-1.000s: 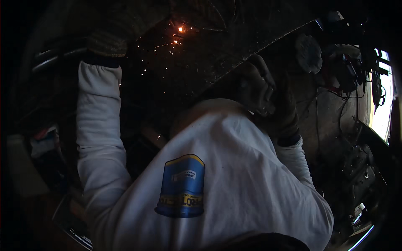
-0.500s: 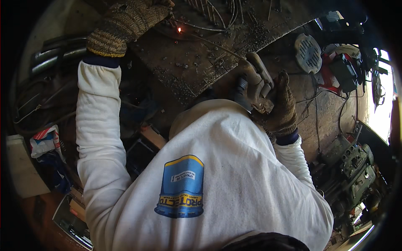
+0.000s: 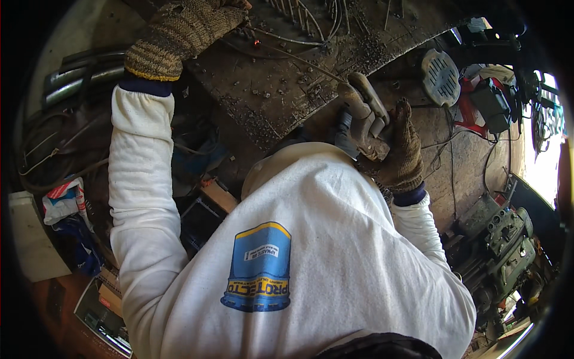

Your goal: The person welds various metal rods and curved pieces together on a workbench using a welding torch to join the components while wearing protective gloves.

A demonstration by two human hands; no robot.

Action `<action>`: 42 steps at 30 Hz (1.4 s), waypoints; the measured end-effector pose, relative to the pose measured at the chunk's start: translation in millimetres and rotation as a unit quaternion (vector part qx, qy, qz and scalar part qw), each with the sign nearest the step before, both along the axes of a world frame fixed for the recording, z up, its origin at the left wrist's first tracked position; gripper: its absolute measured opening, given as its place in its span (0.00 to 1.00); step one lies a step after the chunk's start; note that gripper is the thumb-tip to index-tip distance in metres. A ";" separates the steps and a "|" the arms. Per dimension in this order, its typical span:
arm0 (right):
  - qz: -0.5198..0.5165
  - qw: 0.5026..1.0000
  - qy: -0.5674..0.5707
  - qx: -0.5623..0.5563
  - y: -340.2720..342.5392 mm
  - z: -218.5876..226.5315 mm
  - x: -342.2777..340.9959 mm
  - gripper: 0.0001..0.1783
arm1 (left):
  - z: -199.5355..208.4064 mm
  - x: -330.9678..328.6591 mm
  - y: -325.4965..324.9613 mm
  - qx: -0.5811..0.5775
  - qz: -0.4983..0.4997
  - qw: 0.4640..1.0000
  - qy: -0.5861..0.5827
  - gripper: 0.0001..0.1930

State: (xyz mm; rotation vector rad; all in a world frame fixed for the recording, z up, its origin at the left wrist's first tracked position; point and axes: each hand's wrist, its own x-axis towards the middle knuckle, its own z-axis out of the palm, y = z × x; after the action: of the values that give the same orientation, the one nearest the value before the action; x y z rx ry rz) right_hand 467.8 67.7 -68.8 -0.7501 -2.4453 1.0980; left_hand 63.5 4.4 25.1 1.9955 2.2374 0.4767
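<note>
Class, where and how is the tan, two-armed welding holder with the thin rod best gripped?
Probably by the lower end of the holder, from the right, where the brown-gloved right hand is: the thin metal rod leaves the upper end toward a small orange glow.

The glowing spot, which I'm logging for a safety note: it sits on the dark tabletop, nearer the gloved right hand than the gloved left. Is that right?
Not quite: the glowing spot is nearer the left hand than the right hand, as the head view shows. It does sit on the dark tabletop, and both hands are gloved.
</note>
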 end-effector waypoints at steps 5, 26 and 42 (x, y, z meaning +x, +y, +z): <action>0.007 1.000 -0.002 0.022 -0.3 -5.5 0.0 0.75 | 2.2 1.5 -0.3 0.001 0.008 0.998 -0.056 0.09; 0.050 0.994 0.026 0.092 3.0 -13.1 -0.6 0.61 | 4.1 6.1 -12.6 0.007 0.011 0.997 -0.077 0.08; 0.069 0.994 0.064 0.064 5.5 -18.8 -1.2 0.67 | 3.1 2.1 -8.7 0.001 0.021 0.996 -0.089 0.07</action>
State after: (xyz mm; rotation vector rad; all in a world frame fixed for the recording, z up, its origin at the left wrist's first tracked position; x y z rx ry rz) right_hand 466.6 73.2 -87.6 -0.4644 -2.4603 0.9930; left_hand 65.6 -4.3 28.2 1.8297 2.1742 0.6349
